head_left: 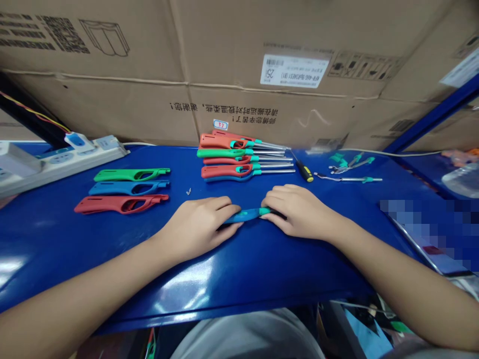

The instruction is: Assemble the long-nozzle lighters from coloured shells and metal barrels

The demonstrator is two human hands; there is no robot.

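Between my two hands is a blue long-neck lighter (245, 216) with a teal collar, held level just over the blue tabletop. My left hand (200, 224) is closed around its handle end. The fingers of my right hand (294, 212) pinch the collar end and cover the neck. Left of my left hand lie a green lighter handle (130, 174), a blue lighter handle (129, 188) and a red lighter handle (119, 204), all without metal tubes. Beyond my hands lies a pile of lighters with metal tubes (228, 159), in red, green and blue.
A yellow-and-black screwdriver (306, 172) lies right of the pile, beside loose tube parts with wires (352, 178). Tiny metal pieces (188, 191) rest near the handles. A power strip (63, 159) is at left. Cardboard boxes (232, 60) wall off the back. A partly pixelated device (430, 239) sits at right.
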